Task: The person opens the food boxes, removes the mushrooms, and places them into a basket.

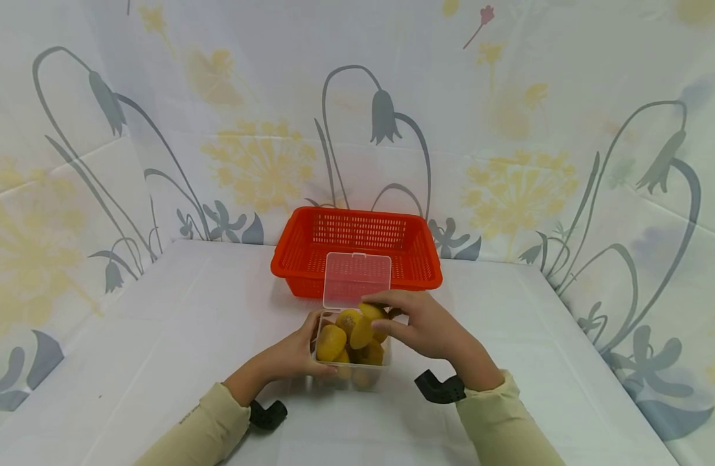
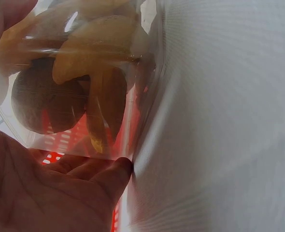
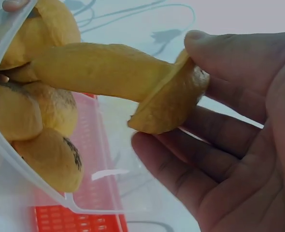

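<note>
A clear plastic box [image 1: 364, 377] full of yellow mushrooms [image 1: 331, 343] stands on the white table. My left hand [image 1: 289, 357] grips its left side, thumb at the near corner; in the left wrist view, fingers [image 2: 106, 179] lie against the clear wall. At the box's right side, my right hand [image 1: 423, 323] holds one yellow mushroom [image 3: 174, 104] by the cap, between thumb and fingers. The held mushroom's thick stem [image 3: 99, 70] points toward the box, its end overlapping the other mushrooms [image 3: 50, 162] in the right wrist view.
The box's clear lid [image 1: 357, 275] stands raised at the far side. Right behind it is a red plastic basket [image 1: 302, 285] with slotted walls. Flower-patterned cloth [image 1: 264, 97] hangs behind and on both sides of the white table [image 1: 182, 349]. Each wrist wears a black mount [image 1: 442, 388].
</note>
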Motion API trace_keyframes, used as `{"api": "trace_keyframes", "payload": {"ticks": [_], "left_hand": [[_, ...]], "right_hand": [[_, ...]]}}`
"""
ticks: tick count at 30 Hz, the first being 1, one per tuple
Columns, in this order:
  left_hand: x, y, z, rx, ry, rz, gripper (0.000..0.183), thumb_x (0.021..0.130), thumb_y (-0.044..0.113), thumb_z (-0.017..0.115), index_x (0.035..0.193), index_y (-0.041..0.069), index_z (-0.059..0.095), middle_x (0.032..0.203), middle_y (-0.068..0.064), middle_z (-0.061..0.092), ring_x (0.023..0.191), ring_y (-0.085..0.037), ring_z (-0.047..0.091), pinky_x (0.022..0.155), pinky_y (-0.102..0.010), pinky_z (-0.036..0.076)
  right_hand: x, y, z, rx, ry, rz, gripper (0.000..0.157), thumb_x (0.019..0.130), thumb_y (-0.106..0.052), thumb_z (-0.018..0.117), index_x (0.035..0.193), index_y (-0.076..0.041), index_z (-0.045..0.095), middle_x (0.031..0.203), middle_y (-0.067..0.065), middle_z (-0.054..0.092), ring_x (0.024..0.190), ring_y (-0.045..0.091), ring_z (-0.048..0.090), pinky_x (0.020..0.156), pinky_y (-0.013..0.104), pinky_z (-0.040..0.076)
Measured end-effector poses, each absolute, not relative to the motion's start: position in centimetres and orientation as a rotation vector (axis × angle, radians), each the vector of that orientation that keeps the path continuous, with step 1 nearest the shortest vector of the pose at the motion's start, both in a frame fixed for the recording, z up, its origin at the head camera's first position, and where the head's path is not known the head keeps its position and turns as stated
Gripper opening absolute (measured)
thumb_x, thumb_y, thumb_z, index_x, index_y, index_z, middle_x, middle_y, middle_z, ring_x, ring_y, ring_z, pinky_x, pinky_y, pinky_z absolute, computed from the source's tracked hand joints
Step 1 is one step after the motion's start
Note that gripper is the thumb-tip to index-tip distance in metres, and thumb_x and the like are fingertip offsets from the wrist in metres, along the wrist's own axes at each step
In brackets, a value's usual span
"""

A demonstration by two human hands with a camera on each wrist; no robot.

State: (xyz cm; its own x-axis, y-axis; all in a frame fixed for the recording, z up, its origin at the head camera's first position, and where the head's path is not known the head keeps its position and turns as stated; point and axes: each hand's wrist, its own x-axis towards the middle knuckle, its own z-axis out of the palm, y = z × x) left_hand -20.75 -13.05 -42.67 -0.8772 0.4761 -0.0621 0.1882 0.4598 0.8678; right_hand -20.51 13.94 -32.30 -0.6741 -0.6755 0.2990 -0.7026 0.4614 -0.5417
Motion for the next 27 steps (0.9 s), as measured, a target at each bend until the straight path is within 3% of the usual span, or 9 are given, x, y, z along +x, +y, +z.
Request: {"api": "trace_keyframes", "payload": {"ticks": [11,19,27], "left_hand": [[-20.8,-13.0,-42.7,0.553,2.417,1.379,0.104,0.068,0.039,0.085,0.145,0.028,0.016,0.144,-0.003,0.039,0.139,-0.026,0.037,0.114,-0.056,0.032],[-20.8,-13.0,-42.8,0.543,2.416,1.380,0.104,0.068,0.037,0.085,0.145,0.028,0.016,0.145,-0.003,0.039,0.141,-0.028,0.036,0.114,-0.056,0.032],[-20.8,-13.0,-42.7,0.528,2.428,1.361,0.105,0.067,0.039,0.085,0.146,0.028,0.016,0.146,-0.005,0.038,0.141,-0.030,0.035,0.114,-0.057,0.032]], "right_hand": [[-21.4,15.3,-32.3,1.080,-2.532,1.199,0.037,0.092,-0.020,0.066,0.128,-0.017,0.060,0.117,0.001,0.066,0.097,0.013,0.065,0.085,0.027,0.057],[-22.1,16.1,-32.2,1.010,-2.383,1.351,0.040,0.093,-0.010,0.064,0.132,-0.012,0.055,0.125,0.007,0.061,0.113,0.021,0.062,0.091,0.019,0.053],[-22.7,16.7,-32.3,0.906,-2.335,1.438,0.041,0.093,-0.011,0.064,0.132,-0.011,0.054,0.128,0.009,0.059,0.115,0.024,0.060,0.090,0.015,0.052]]}}
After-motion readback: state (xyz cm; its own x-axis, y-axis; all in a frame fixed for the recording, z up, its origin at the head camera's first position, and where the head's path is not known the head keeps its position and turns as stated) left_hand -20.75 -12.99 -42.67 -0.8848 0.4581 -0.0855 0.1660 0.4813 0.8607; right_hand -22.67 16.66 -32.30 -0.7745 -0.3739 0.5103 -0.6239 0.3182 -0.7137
